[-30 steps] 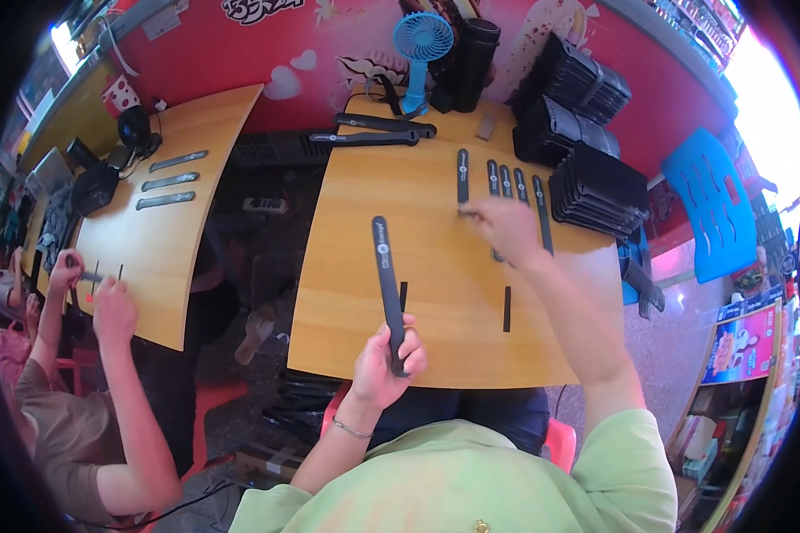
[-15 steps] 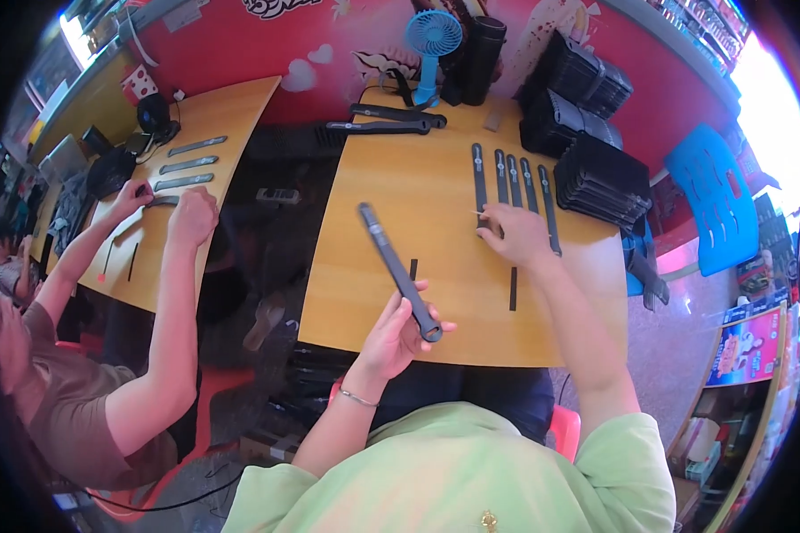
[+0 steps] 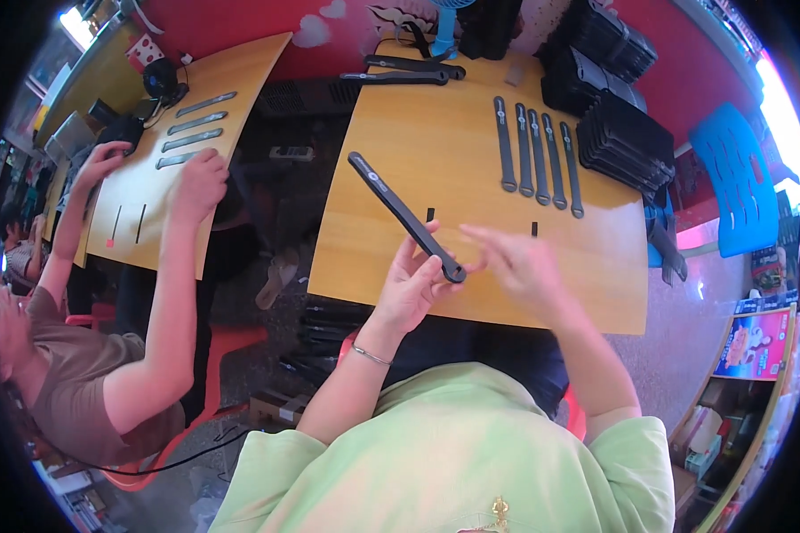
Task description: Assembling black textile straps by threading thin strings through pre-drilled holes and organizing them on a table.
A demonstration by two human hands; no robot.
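Note:
A long black strap (image 3: 387, 195) with a rounded, slotted end lies slantwise across my left hand (image 3: 413, 289), gripped near that slotted end. My right hand (image 3: 523, 266) hovers just right of the strap's slotted end, smeared by motion. Its index finger and thumb look stretched apart, and nothing shows between them. Beyond the hands, several similar straps (image 3: 504, 147) lie side by side on the wooden table (image 3: 364, 258). Two short dark strips lie on the tabletop: one strip (image 3: 430, 215) behind my left hand, another strip (image 3: 534, 229) behind my right.
Stacked black flat bundles (image 3: 627, 142) stand at the table's back right. More black straps (image 3: 400, 78) lie at the far left edge, near a blue fan (image 3: 446, 31). A blue chair (image 3: 736, 182) is to the right. At the left table, a co-worker's hand (image 3: 200, 182) is beside more straps.
My right hand has left the row of straps and come down left toward the held strap. The co-worker's nearer-left hand has moved up and away from the straps. My view has tilted downward.

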